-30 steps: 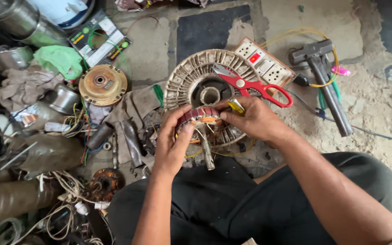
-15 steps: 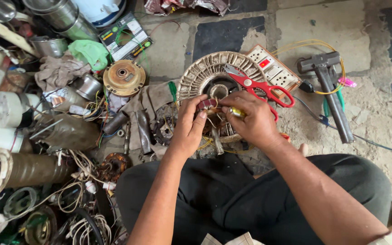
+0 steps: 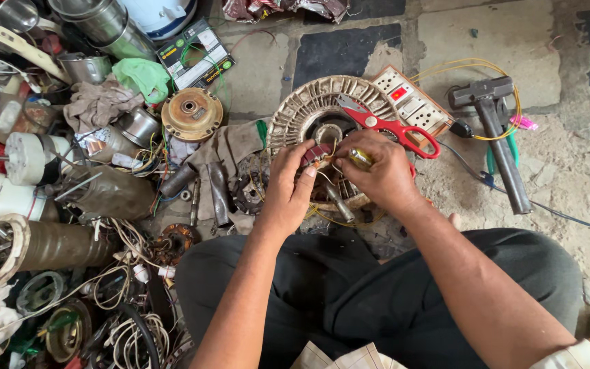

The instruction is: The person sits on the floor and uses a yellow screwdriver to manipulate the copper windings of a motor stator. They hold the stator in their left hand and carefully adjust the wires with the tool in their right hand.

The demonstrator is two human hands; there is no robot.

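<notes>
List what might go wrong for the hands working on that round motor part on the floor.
1. The red-handled scissors lie on the finned round motor part right beside the right hand; a slip might cut it.
2. The left hand pinches fine wires at the reddish winding; these might snap or prick.
3. Loose parts and cables crowd the floor by the knee, so something might snag.

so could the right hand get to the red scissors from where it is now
Probably yes. The red scissors lie in the open on the round stator, just beyond the right hand, with nothing over them. That hand does hold a small yellowish tool, which may hinder a clean grip.
</notes>
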